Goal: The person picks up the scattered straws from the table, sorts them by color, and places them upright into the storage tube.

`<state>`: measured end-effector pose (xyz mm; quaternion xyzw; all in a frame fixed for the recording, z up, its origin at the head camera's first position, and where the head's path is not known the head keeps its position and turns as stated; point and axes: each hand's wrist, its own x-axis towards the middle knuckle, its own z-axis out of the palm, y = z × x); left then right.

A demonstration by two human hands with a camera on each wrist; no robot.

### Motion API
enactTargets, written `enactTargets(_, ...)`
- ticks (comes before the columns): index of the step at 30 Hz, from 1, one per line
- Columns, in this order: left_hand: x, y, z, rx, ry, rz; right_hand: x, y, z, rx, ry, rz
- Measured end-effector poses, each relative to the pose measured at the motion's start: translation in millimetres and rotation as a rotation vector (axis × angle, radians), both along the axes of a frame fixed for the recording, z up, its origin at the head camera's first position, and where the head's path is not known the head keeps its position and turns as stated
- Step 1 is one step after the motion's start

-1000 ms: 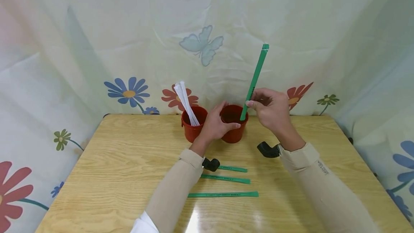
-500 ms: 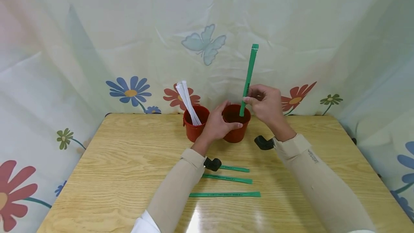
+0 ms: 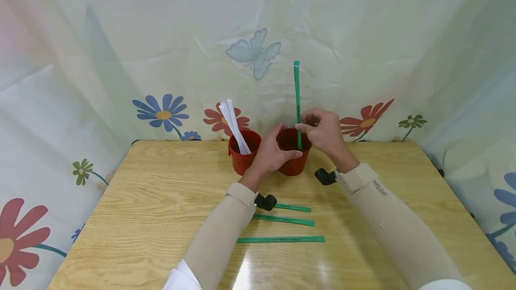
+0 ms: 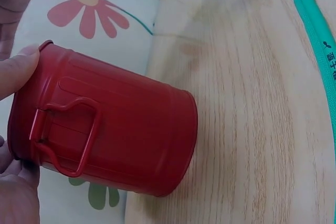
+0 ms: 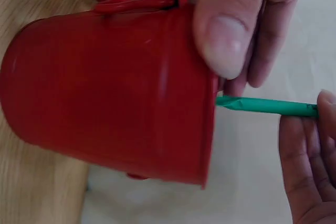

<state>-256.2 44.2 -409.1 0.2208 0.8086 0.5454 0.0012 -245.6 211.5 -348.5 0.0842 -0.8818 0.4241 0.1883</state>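
My right hand (image 3: 322,131) pinches a long green paper-wrapped straw (image 3: 297,88) near its lower part. The straw stands almost upright, its bottom end at the mouth of the right-hand red bucket (image 3: 292,168). Around that bucket's rim lies my left hand (image 3: 272,152), thumb on the near side and fingers behind. In the right wrist view, the tip of the straw (image 5: 265,105) reaches the rim, where the thumb presses; whether it goes inside is hard to see there. A wire handle (image 4: 79,137) hangs on the bucket's side in the left wrist view.
Close on the left is a second red bucket (image 3: 240,163) with several white wrapped straws (image 3: 234,126) leaning in it. Green straws (image 3: 286,239) lie in rows on the wooden table (image 3: 161,191), partly under my left forearm. A floral cloth (image 3: 363,35) hangs behind.
My right hand has moved left, bringing the green straw over the bucket's mouth. The straw has turned from a rightward lean to nearly upright. My left hand keeps its hold on the bucket.
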Motion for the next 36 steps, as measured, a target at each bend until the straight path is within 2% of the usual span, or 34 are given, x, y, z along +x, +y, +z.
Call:
enactTargets(6, -0.2, 0.4, 2.8, -0.010, -0.002, 0.006, -0.2, 3.8, -4.1, 0.021, -0.062, 0.016)
enactTargets(11, -0.4, 1.1, 2.8, 0.013, 0.020, -0.002, 3.4, 6.1, -7.8, 0.004, -0.056, 0.035)
enactTargets(15, -1.3, 1.4, 1.6, 0.028, 0.016, -0.008, 13.4, 6.4, -10.6, -0.004, -0.046, 0.044)
enactTargets(20, -1.9, 0.9, 0.4, 0.020, 0.036, 0.000, 36.3, 5.8, -17.1, 0.008, -0.035, 0.072)
enactTargets(24, -0.9, -0.3, 0.4, -0.002, 0.051, 0.010, 61.3, 1.7, -27.2, 0.012, -0.065, 0.145)
enactTargets(28, 0.4, 0.1, 0.3, -0.010, 0.022, 0.032, 88.9, -4.7, -42.5, 0.090, -0.100, 0.248)
enactTargets(32, 0.5, 1.0, 0.9, -0.018, 0.000, 0.039, 115.7, -11.4, -60.6, 0.203, -0.096, 0.402)
enactTargets(36, 1.2, 2.3, 1.3, -0.025, -0.009, 0.037, 135.9, -16.0, -75.5, 0.303, -0.114, 0.524)
